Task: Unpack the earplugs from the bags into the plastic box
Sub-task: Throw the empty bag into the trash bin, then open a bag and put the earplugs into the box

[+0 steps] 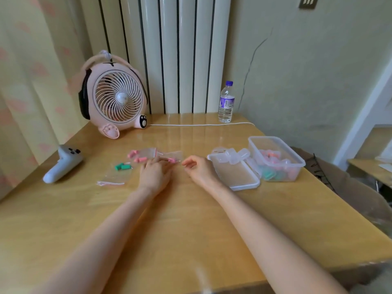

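Note:
My left hand [153, 172] rests on the table with its fingers on a clear zip bag [171, 156] that holds pink earplugs. My right hand [198, 167] hovers just right of that bag, fingers loosely curled and holding nothing. Another clear bag [146, 154] with pink earplugs lies behind my left hand. A bag with green earplugs [118, 171] lies to the left. The clear plastic box [275, 158] at the right holds pink and green earplugs in small cases. Its lid [235, 172] lies beside it, with small clear cases [234, 155] on it.
A pink desk fan [112, 96] stands at the back left, its white cable [201, 124] running along the table's rear. A water bottle [226, 102] stands at the back. A white handheld controller [63, 164] lies at the left edge. The table drops off just right of the box.

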### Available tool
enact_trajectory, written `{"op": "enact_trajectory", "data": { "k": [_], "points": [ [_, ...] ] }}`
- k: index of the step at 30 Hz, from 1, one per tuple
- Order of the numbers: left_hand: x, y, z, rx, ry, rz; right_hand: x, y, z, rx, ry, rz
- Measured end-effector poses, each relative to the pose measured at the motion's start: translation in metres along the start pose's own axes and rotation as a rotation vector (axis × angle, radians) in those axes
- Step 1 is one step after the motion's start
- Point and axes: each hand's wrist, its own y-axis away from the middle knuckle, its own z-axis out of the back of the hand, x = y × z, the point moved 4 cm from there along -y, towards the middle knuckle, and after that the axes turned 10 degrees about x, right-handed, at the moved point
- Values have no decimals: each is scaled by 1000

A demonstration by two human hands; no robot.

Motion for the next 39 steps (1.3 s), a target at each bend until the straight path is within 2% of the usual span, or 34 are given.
{"op": "enact_trajectory", "data": {
  "k": [2,5,8,11,13,15,18,20,22,25,30,34,39],
  "points": [
    [-2,6,12,-134,285,-21,-1,1,5,-58,-46,19],
    [-1,10,28,-233,788,62,-1,3,6,-117,-224,25],
    [-3,15,30,-145,1323,124,-2,9,-1,-15,-579,-25],
    [-3,21,29,-62,1523,127,8,19,1,121,-853,15],
    [-3,20,26,2,1502,165,12,25,8,78,-869,49],
    [0,20,27,-5,1245,189,11,26,15,11,-753,73],
    [-11,23,43,-146,851,-21,9,25,22,36,-469,147],
    [-21,25,46,-105,735,-134,10,25,22,75,-410,166],
    [-27,26,42,-11,676,-172,12,25,21,92,-443,182],
    [-33,28,39,62,759,-173,14,26,22,90,-501,193],
    [-26,26,40,18,818,-86,18,29,28,48,-510,229],
    [-27,26,38,51,916,-65,20,30,32,3,-490,264],
    [-21,25,38,61,1003,5,27,33,32,42,-446,360]
  ]
}}
